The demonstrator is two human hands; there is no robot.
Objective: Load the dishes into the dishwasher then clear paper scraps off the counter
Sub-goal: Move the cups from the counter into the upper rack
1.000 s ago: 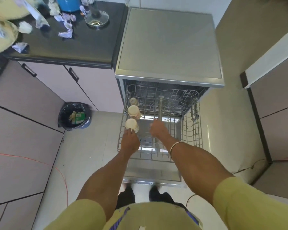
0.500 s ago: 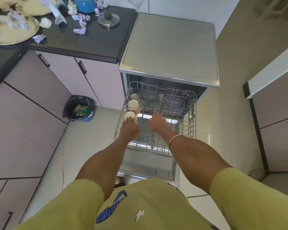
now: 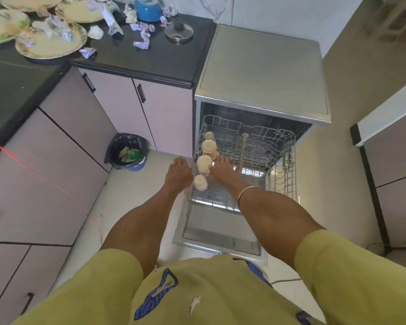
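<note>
Your left hand (image 3: 178, 174) and right hand (image 3: 222, 171) hang flat-fingered, gripping nothing, flanking the cups (image 3: 204, 164) in the dishwasher rack (image 3: 288, 160) mid-frame.

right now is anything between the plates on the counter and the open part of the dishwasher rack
Nothing visible blocks it. The plates lie on the counter with paper scraps. The rack is pulled out; four cups fill only its left edge, and both hands rest there.

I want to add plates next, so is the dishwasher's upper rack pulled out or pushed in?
Pulled out. The upper rack extends past the dishwasher front, over the lowered door, with four cups along its left side.
</note>
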